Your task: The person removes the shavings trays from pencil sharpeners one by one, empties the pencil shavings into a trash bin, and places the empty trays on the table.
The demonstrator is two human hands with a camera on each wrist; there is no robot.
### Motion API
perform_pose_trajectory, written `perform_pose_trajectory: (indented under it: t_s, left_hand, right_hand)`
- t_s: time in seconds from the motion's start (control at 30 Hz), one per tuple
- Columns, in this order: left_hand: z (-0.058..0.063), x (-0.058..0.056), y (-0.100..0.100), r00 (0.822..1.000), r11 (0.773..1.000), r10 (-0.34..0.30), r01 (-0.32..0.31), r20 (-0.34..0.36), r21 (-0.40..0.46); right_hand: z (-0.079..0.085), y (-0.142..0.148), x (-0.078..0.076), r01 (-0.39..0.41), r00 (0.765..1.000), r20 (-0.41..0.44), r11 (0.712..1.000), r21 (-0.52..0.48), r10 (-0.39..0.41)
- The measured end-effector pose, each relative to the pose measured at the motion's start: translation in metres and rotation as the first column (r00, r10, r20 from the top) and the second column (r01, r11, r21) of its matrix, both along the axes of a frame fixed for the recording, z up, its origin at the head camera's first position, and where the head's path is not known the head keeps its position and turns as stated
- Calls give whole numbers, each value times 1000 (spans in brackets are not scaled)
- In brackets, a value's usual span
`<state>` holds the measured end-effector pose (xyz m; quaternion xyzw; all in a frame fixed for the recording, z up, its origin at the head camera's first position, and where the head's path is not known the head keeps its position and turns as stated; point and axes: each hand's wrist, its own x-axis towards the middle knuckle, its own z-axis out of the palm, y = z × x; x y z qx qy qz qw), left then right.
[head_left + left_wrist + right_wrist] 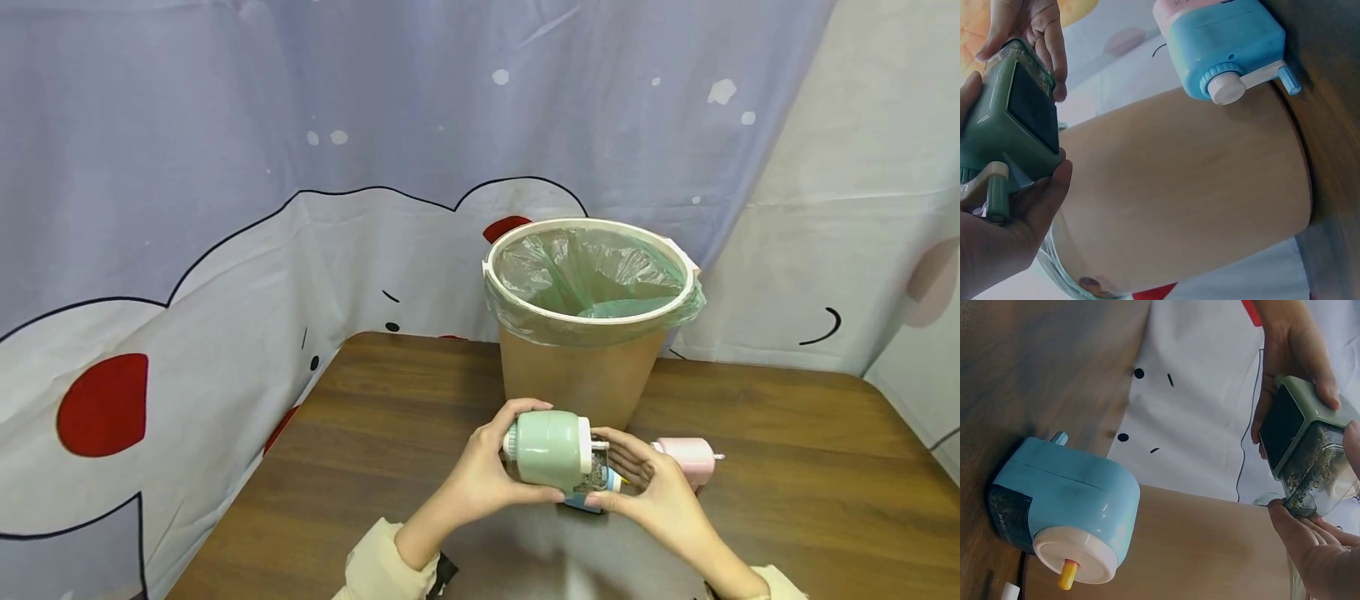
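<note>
A green crank pencil sharpener (546, 450) is held up sideways in front of the bin, above the table. My left hand (480, 477) grips its body, thumb below and fingers above in the head view. The crank handle (997, 199) sticks out near the left palm. At the other end is a clear shavings drawer (1316, 464) with shavings inside; my right hand (663, 492) holds it by the edges between thumb and fingers. Behind the hands, a blue pencil sharpener (1079, 487) stands on the table, partly hidden in the head view.
A tan trash bin (577, 371) with a green plastic liner stands at the back of the wooden table (390, 417). Right of the hands is a pink pencil sharpener (688, 458). A printed curtain (397, 108) hangs behind the table.
</note>
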<state>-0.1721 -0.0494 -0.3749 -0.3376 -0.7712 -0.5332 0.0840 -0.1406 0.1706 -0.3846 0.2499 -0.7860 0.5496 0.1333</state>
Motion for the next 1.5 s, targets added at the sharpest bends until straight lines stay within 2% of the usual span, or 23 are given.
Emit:
perform_pose_trajectory:
  t_s: [0.1, 0.23, 0.57, 0.73, 0.97, 1.17, 1.33, 1.5]
  left_hand:
    - [-1, 1, 0, 1000, 1000, 3, -3, -4, -3]
    - [-1, 1, -1, 1000, 1000, 8, -8, -6, 1]
    - [-2, 0, -8, 997, 1000, -5, 4, 72, 20]
    - [-3, 0, -13, 996, 999, 20, -23, 83, 33]
    - [-5, -2, -19, 987, 992, 120, -122, 107, 13]
    - [-11, -6, -27, 964, 974, 225, -225, 142, -11]
    - [-20, -10, -34, 941, 945, 325, -319, 96, -70]
    - [-31, -18, -43, 930, 925, 367, -361, 32, -123]
  right_hand:
    - [0, 1, -1, -26, 1000, -9, 1000, -5, 26]
    - [0, 0, -1, -14, 1000, -2, 1000, 6, 14]
    - [-6, 2, -4, -27, 1000, -14, 999, -34, 27]
    - [-8, 2, -5, -28, 999, -33, 998, -50, 27]
    - [-10, 4, -5, 19, 999, -44, 1000, -15, -19]
    - [-10, 7, -2, 61, 998, -30, 998, 24, -60]
    - [-9, 9, 0, 64, 997, -37, 998, -1, -64]
    - [-8, 11, 0, 51, 997, -55, 996, -72, -55]
